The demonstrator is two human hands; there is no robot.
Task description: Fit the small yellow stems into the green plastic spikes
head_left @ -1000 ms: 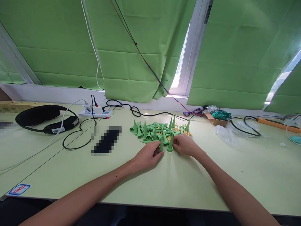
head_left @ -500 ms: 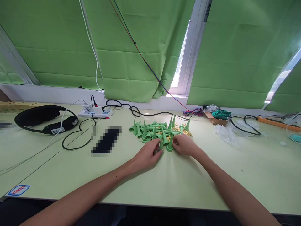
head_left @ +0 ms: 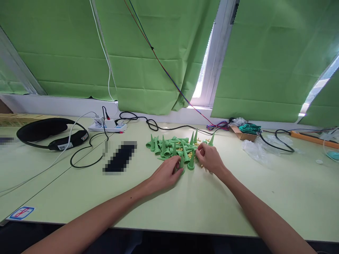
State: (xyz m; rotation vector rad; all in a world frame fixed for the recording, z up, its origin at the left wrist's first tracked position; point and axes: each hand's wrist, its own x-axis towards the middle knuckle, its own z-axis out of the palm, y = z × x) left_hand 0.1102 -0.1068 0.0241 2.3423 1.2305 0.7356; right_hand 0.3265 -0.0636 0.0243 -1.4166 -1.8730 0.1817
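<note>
Green curtains [head_left: 145,81] hang behind a pale table [head_left: 159,208], where the left hand [head_left: 167,172] pinches an upright green cone [head_left: 181,163] between thumb and fingers. Just beyond that grip lies a cone pile [head_left: 162,145]; right of it, the right hand [head_left: 211,158] bends its fingers at the pile's edge, contents impossible to tell.

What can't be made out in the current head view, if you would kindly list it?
All in the head view:
Whatever the right hand may be gripping: hidden by its own fingers.
Part of the green cone at the left hand: covered by that hand.
The number of yellow pieces: small, partly covered.
The dark object's details: masked by pixel blocks.
The orange strip's right end: cut off by the picture's edge.
</note>
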